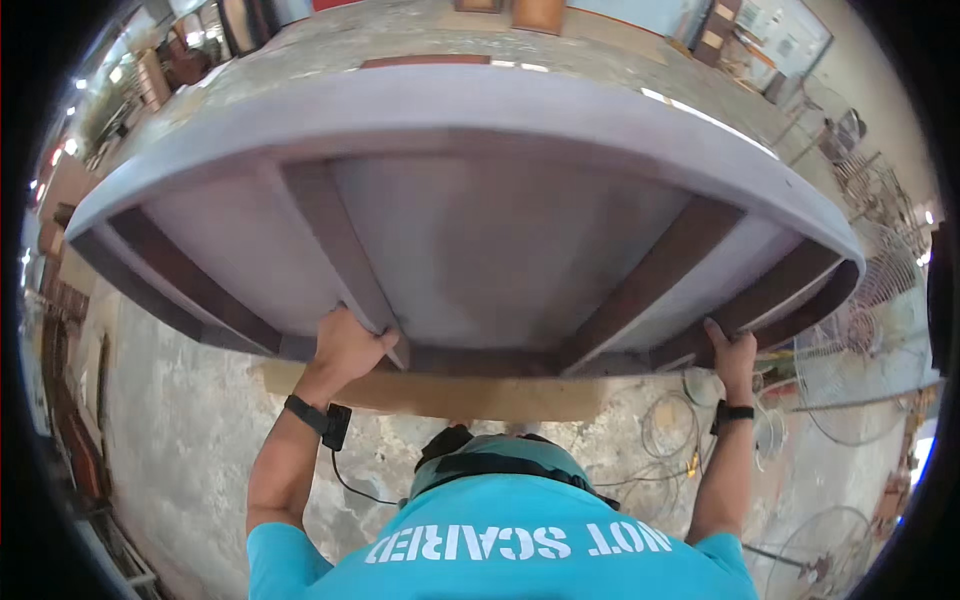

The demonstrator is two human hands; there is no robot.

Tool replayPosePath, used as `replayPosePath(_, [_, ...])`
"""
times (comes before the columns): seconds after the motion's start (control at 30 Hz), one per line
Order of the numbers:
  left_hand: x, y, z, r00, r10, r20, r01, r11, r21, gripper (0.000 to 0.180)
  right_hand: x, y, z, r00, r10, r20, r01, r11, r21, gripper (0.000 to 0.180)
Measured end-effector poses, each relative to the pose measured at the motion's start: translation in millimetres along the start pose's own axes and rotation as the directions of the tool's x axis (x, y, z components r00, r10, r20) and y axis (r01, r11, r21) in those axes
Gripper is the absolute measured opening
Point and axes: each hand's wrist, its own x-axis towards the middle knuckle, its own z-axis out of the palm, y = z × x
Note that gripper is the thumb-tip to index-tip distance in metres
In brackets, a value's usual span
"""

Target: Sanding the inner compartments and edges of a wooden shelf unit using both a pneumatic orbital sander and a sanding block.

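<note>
Item 1: large grey-painted wooden panel (470, 190), curved along its far edge, with brown battens (650, 280) crossing its near face. I see it filling the upper middle of the head view, tilted up toward me, its lower edge close above a pale wooden plank (450, 392).

Item 2: left hand (345, 345). The forearm rises from the lower edge, elbow bent and wrist straight, with a black wrist strap (310, 413) trailing a thin cable. Its fingers (372, 335) are curled shut around the grey slanting batten (335, 245) near the panel's lower edge.

Item 3: right hand (735, 355). The forearm runs nearly upright at the right and also wears a black band (733, 412). The fingers (716, 332) are wrapped over the panel's lower right edge beside a brown batten, gripping it.

Item 4: teal shirt (500, 550) with white lettering, at the bottom centre, between the two arms.

Item 5: surroundings. Stained concrete floor (190, 430) under the panel; loose coils of wire (665, 420) on it near the right wrist; wire fan guards (880, 330) at the right rim. No containers that I can make out.
</note>
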Motion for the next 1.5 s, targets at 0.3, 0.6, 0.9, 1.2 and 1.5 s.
replayPosePath(0.3, [9.7,-34.5,21.5,0.996,-0.09,-0.015,0.091,0.991,0.1,0.049,34.2,13.1,43.8,0.951,0.153,0.269,-0.052,0.936,-0.349,0.048])
replayPosePath(0.6, [56.8,-97.4,111.7,0.925,-0.314,0.212,0.294,0.948,0.123,0.055,54.9,69.8,156.9,0.8,0.28,0.531,0.125,0.788,-0.603,0.063])
replayPosePath(0.9, [-88.1,-154.7,129.9,0.701,-0.267,-0.661,0.51,0.835,0.204,0.069,30.6,69.6,160.4,0.699,0.377,0.608,0.12,0.776,-0.619,0.055])
replayPosePath(1.2, [-118.8,-233.5,210.7,0.475,-0.84,0.264,-0.29,-0.432,-0.854,0.037,-42.4,119.9,147.5,0.845,0.162,0.509,0.188,0.801,-0.568,0.047])
replayPosePath(1.5, [-119.7,-261.0,214.6,0.405,-0.881,0.244,-0.21,-0.35,-0.913,0.025,-69.4,110.9,148.4,0.861,0.222,0.458,0.09,0.819,-0.566,0.045])
